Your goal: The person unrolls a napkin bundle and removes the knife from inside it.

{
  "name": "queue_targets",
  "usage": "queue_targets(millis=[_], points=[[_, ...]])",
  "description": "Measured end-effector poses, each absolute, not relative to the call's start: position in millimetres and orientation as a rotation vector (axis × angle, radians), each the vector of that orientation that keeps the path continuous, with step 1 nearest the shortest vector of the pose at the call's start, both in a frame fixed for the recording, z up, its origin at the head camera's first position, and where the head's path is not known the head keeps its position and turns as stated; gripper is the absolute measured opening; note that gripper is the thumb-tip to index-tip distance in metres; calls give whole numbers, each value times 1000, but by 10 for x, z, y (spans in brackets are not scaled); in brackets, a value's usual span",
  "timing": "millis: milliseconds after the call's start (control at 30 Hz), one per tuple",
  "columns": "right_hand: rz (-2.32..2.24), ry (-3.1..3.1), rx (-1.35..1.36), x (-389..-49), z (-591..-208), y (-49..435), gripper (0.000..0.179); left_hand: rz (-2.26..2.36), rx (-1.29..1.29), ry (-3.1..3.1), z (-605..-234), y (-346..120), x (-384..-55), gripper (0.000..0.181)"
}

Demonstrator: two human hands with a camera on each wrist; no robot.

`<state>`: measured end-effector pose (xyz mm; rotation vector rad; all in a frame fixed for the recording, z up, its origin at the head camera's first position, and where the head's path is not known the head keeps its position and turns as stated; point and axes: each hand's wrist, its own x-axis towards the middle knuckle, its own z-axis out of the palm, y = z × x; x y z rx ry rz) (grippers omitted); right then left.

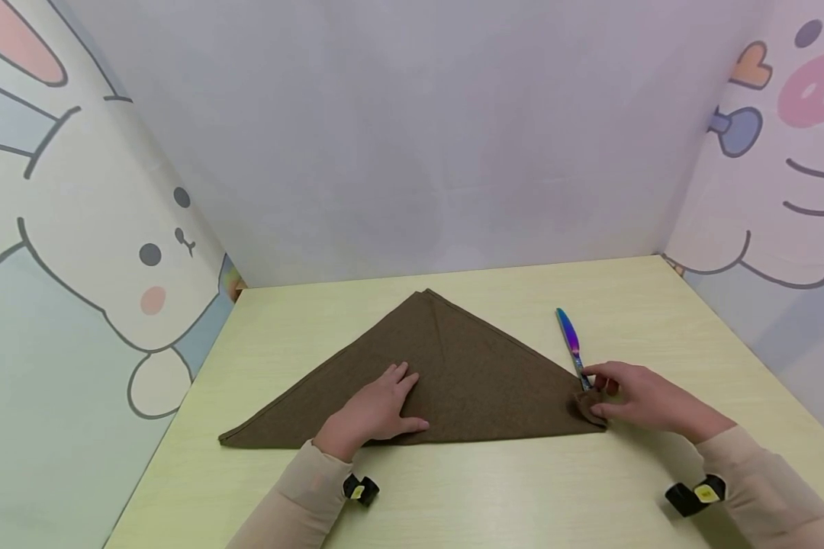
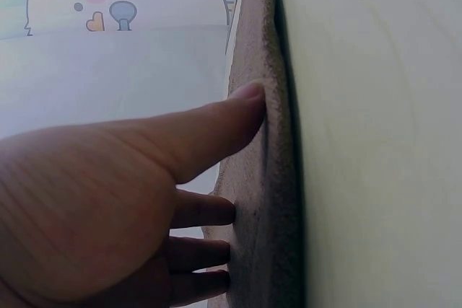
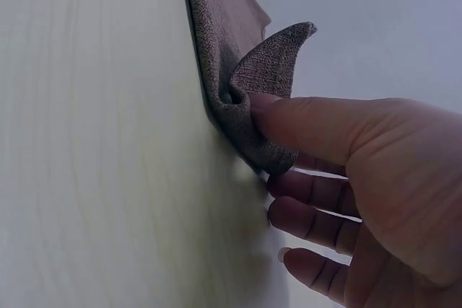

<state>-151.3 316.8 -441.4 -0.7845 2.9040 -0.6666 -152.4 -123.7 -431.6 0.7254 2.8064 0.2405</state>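
A brown cloth [image 1: 481, 381], folded into a wide triangle, lies with its peak pointing away from me. My left hand [image 1: 378, 404] rests on its left-middle part, fingers spread. In the left wrist view, the thumb [image 2: 216, 124] presses near the cloth's folded edge. At the right corner, my right hand [image 1: 635, 396] pinches the cloth, which is curled up there. The right wrist view shows the turned-up tip [image 3: 278, 59] standing above the thumb. Beside that corner lies a shiny rainbow-coloured table knife [image 1: 568, 332], blade pointing away; the lower end of its handle is hidden by cloth and fingers.
A pale wood-grain table [image 1: 494, 488] carries everything. A plain light curtain [image 1: 426, 152] hangs behind it. Cartoon-printed panels stand on both sides, a rabbit-like figure [image 1: 103, 229] left and a pink-snouted one [image 1: 813, 91] right. Small black wrist cameras hang below both sleeves.
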Motion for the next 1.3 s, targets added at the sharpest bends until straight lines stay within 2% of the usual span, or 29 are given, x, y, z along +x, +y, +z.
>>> queue_targets(millis=[367,667,800,1000,1300], points=[[-638,3013,-873,-1442,-4342,3020,49,244,735,2813,-4316,-1245,-1534,84],[-730,2985,-919,-1434,-4347,2828,54,247,734,2803,-4328,-1251,-1531,83],[-730,2998,-926,-1441,-4351,2782,48,248,731,2801,-4334,-1251,-1533,83],[-722,3036,-973,-1457,-4340,2802,37,257,731,2801,-4323,-1254,-1530,83],[-786,3006,-860,-1456,-4315,2956,36,255,733,2805,-4324,-1256,-1532,83]])
